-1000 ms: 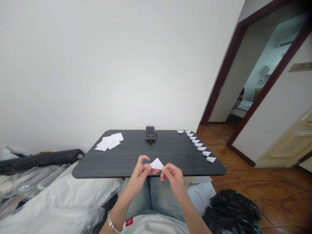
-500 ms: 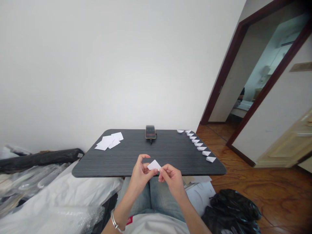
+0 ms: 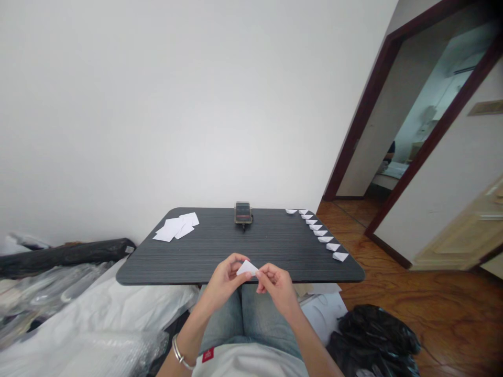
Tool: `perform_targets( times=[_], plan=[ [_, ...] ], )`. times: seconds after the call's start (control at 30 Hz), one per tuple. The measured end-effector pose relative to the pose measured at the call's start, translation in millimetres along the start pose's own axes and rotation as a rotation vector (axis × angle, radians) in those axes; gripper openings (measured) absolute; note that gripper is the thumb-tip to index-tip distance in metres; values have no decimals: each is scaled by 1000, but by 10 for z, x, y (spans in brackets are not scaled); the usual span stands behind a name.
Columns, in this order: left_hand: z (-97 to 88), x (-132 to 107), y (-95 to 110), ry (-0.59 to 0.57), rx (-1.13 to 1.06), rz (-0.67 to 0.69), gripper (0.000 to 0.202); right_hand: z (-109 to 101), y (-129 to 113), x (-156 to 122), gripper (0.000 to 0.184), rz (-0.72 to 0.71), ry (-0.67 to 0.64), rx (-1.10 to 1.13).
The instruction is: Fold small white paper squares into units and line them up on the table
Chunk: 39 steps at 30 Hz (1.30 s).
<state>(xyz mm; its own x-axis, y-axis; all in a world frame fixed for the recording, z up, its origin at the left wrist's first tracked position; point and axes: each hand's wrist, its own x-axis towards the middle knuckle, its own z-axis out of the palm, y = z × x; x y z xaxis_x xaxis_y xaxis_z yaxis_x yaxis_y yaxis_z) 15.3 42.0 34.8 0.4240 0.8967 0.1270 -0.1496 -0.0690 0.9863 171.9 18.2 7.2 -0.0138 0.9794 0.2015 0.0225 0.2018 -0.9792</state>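
Both of my hands pinch one small folded white paper [image 3: 247, 268] just above the near edge of the dark table [image 3: 220, 251]. My left hand [image 3: 225, 280] grips its left side with thumb and fingers closed. My right hand [image 3: 277, 283] pinches its right end. Only a small corner of the paper shows between the fingertips. A loose pile of flat white paper pieces [image 3: 175, 228] lies at the table's far left. A row of several folded white paper pieces [image 3: 320, 233] runs along the table's right edge.
A small dark device [image 3: 242, 212] stands at the table's far middle against the white wall. Clear plastic wrapping [image 3: 70, 324] and a black roll [image 3: 66, 254] lie at left. A black bag [image 3: 373, 340] sits on the wood floor at right, near an open doorway [image 3: 416, 141].
The paper shows less than before: my fingers have closed over it and my hands have drawn slightly nearer each other. The table's other things have not moved.
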Motion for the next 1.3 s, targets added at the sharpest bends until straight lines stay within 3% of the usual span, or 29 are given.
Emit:
perform_targets(
  times=[0.17,0.37,0.53,0.7,0.83,1.1,1.3],
  plan=[
    [40,46,-66,82,91,-2,29,6,11,-1,19,-14,-61,-22],
    [63,36,-50,94,174,11,32,-5,-42,-11,26,-62,-47,-3],
    [60,26,-40,56,135,-15,34,-10,-21,3,34,-72,-51,16],
    [66,34,-53,98,117,-18,36,13,-4,6,37,-53,-23,117],
    [90,26,-28,154,14,-37,37,25,-46,-8,29,-54,25,200],
    [146,23,-9,53,-100,-38,32,47,-61,-22,22,-43,-20,250],
    [146,38,-57,126,-92,-2,30,47,-49,-6,20,-4,2,218]
  ],
)
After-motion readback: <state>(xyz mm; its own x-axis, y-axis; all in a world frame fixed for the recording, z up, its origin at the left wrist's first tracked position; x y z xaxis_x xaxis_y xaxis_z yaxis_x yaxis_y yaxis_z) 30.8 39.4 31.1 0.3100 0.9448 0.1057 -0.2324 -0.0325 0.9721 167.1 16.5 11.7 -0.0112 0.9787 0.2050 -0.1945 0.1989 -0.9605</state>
